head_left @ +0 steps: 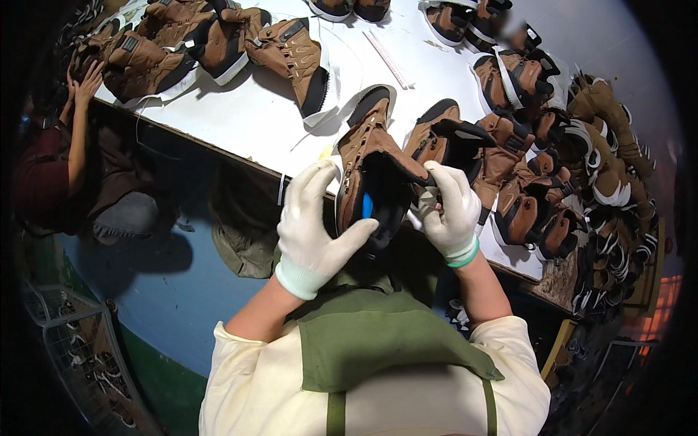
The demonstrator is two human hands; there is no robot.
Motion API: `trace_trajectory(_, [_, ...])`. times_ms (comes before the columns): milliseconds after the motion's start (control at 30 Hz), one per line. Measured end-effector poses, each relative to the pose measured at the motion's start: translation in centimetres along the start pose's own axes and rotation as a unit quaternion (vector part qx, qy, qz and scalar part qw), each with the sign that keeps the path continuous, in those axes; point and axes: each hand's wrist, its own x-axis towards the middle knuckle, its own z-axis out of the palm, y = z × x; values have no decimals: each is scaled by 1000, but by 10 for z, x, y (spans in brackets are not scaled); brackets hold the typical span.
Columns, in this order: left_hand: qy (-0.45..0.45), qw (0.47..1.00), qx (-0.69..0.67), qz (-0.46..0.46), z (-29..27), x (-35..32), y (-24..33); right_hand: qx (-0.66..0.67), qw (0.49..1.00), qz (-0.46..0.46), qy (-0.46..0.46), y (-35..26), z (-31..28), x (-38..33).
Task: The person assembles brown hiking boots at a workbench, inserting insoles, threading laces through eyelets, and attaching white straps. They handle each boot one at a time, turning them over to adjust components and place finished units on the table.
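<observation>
A brown boot (361,142) with a black toe cap sits at the table's near edge, its opening toward me and its toe pointing away. White-gloved, my left hand (313,221) grips the boot's left side, fingers outside and thumb at the collar. My right hand (452,214), gloved too, pinches the right edge of the collar and spreads the opening. Inside the dark lining a bright blue patch (367,206) shows. The boot's heel is partly hidden by shadow and my left thumb. Just right of it stands another brown boot (433,133).
Several brown boots (294,62) lie along the white tabletop (218,109), more at the right (520,211). A ruler-like strip (389,59) lies mid-table. At left another person's hands (86,83) touch boots. A pile of footwear (611,152) rises at right; a wire rack (94,356) stands lower left.
</observation>
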Motion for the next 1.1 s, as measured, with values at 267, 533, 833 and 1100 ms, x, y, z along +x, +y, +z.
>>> trace_trajectory(267, [25, 999, -7, 36, 36, -16, -6, -32, 997, -9, -74, -15, -7, 28])
trace_trajectory(533, [77, 995, -68, -5, 39, -26, -25, -59, 989, -108, -81, -17, 0, 49])
trace_trajectory(833, [99, 993, -59, -11, 39, -19, -35, -101, 984, -125, -73, -39, 40, 46])
trace_trajectory(1100, [135, 988, -45, 56, 39, -22, -36, -79, 981, -127, -120, -23, 4, 26])
